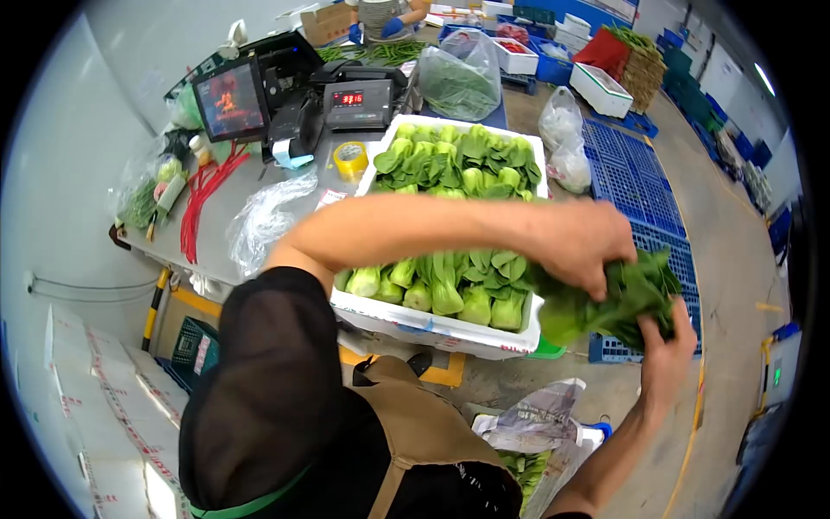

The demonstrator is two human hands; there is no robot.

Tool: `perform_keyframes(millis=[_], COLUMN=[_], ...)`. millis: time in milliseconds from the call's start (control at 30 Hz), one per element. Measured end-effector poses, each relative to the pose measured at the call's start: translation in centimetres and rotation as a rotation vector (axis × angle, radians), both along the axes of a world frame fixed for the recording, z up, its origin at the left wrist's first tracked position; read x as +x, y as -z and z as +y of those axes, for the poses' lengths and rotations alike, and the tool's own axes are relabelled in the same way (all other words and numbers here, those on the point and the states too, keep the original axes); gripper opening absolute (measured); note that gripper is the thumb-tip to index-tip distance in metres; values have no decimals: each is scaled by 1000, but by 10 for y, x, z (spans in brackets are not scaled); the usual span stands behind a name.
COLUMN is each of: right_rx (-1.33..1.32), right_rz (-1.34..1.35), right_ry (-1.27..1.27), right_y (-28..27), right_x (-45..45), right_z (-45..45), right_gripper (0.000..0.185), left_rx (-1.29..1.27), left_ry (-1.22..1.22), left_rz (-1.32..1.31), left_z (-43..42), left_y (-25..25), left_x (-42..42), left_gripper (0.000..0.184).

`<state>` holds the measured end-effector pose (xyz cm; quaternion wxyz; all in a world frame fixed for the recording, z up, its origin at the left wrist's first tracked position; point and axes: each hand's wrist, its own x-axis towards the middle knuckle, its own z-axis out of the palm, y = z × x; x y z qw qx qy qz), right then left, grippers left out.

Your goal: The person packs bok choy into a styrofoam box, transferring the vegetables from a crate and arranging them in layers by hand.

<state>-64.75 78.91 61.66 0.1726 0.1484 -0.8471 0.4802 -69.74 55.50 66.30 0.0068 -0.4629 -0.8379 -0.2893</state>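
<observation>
My left hand (pixel 590 244) reaches across to the right, its fingers closed on the upper leaves of a bunch of bok choy (pixel 635 298). From below, my right hand (pixel 667 346) grips the same greens. The bunch is held past the right edge of a white foam box (pixel 432 327); its stem end is blurred. Rows of bok choy (pixel 445 281) fill the box, pale stems toward me in the front row. My left forearm hides the middle of the box.
Behind the box stand a weighing scale display (pixel 359 105) and a screen (pixel 229 99). Yellow tape (pixel 350 161), red ties (pixel 207 195) and clear plastic (pixel 272 221) lie on the table. Blue pallets (pixel 618 173) are at right. Below, a lined container (pixel 532 471) holds greens. A person (pixel 385 19) works opposite.
</observation>
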Motion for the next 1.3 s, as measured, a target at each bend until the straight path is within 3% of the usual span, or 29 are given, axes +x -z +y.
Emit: perform_keyframes(millis=[67, 133, 267, 333, 400, 467, 533, 600, 633, 700, 733, 800, 867, 933, 1033, 1133, 1233, 1300], right_rx=[31, -125, -79, 94, 159, 332, 434, 823, 839, 846, 804, 770, 829, 1029, 998, 905, 542, 493], right_rz=[-89, -195, -380, -477, -632, -834, -672, -522, -353, 10, 104, 218, 19, -142, 131, 74, -102, -435], right_ry=[-138, -303, -528, -645, -712, -617, -570, -477, -411, -331, -344, -583, -910, -1055, -1034, -1101, -1021, -880], right_y=[-19, -26, -29, -20, 18, 59, 142, 123, 112, 93, 76, 85, 112, 138, 172, 172, 157, 138], right_x=[-26, -47, -81, -106, -137, -155, -187, -190, -189, -189, -183, -183, -175, -167, -160, -169, -189, -204], right_z=[-38, -77, -127, -146, -169, -198, -209, -228, -235, -256, -277, -316, -355, -375, -385, -379, -364, -355], right_gripper=[21, 22, 25, 27, 31, 36, 37, 40, 43, 46, 47, 51, 56, 60, 63, 54, 44, 40], left_rx=[-64, -96, -72, 59, 203, 301, 185, 306, 372, 256, 117, 124, 146, 211, 214, 239, 299, 326], left_ry=[-82, -229, -340, -337, -400, -489, -712, -865, -795, -736, -789, -753, -743, -750, -747, -740, -746, -746], left_rz=[-159, -312, -481, -659, -1001, -1181, -1026, -1001, -1014, -612, -544, -444, -396, -309, -334, -338, -336, -345], left_z=[-45, -81, -135, -159, -179, -199, -202, -205, -206, -191, -176, -151, -139, -135, -144, -151, -154, -156], left_y=[-25, -41, -37, -9, 34, 111, 172, 201, 194, 180, 163, 165, 169, 176, 178, 179, 180, 180], left_x=[-4, 0, 5, -5, -20, -42, -45, -41, -33, -9, 6, 25, 35, 37, 38, 39, 39, 38], left_gripper=[33, 32, 33, 36, 38, 40, 39, 39, 41, 43, 40, 35, 32, 30, 30, 30, 28, 27])
